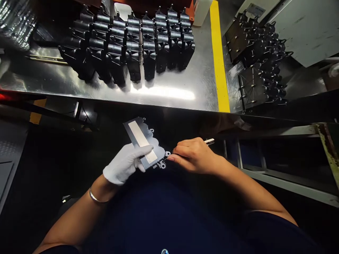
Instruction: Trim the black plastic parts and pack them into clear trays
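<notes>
My left hand (pixel 125 162), in a white glove, grips a dark moulded plastic part (pixel 155 143). This part has one scalloped edge, small ringed lugs along it, and a pale strip (pixel 138 133) on its flat face. My left thumb presses across the strip. My bare right hand (pixel 196 155) is closed around a slim tool (pixel 209 141), whose pale end sticks out behind the knuckles. Its working tip is too small to make out, so I cannot tell its exact kind. The right fingertips are at the lug on the part's lower right corner.
Beyond my hands runs a shiny metal bench (pixel 106 93) with rows of similar black parts (pixel 149 49) standing on it. A yellow stripe (pixel 220 56) crosses the bench, with more black parts (pixel 254 84) stacked to its right. Clear plastic bags (pixel 17 23) lie far left; a metal frame (pixel 286 188) stands lower right.
</notes>
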`<state>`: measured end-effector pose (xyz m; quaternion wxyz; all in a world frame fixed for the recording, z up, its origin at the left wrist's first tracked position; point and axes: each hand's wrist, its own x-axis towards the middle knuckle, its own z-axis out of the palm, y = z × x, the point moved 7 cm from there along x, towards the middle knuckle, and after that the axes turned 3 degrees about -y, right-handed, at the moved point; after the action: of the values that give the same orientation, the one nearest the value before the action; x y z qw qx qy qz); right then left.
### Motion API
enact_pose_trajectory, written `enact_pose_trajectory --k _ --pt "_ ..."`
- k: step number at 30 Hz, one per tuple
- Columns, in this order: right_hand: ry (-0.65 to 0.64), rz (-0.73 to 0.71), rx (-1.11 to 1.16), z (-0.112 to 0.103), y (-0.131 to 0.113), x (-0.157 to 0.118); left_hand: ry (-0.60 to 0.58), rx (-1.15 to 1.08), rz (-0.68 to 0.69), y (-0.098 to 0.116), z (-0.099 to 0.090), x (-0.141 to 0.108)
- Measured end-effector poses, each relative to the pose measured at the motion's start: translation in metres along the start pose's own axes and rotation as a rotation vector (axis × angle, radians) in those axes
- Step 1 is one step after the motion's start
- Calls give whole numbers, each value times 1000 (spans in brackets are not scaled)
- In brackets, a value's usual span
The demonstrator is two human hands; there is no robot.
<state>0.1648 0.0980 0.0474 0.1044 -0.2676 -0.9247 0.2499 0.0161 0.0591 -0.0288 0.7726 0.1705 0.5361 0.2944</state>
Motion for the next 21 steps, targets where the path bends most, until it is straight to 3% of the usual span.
enact_pose_trajectory --k 4,21 --pt "33 9 -30 5 1 1 -13 -36 4 -5 0 1" --pt "-65 -21 1 8 4 1 -20 -81 28 -10 0 0"
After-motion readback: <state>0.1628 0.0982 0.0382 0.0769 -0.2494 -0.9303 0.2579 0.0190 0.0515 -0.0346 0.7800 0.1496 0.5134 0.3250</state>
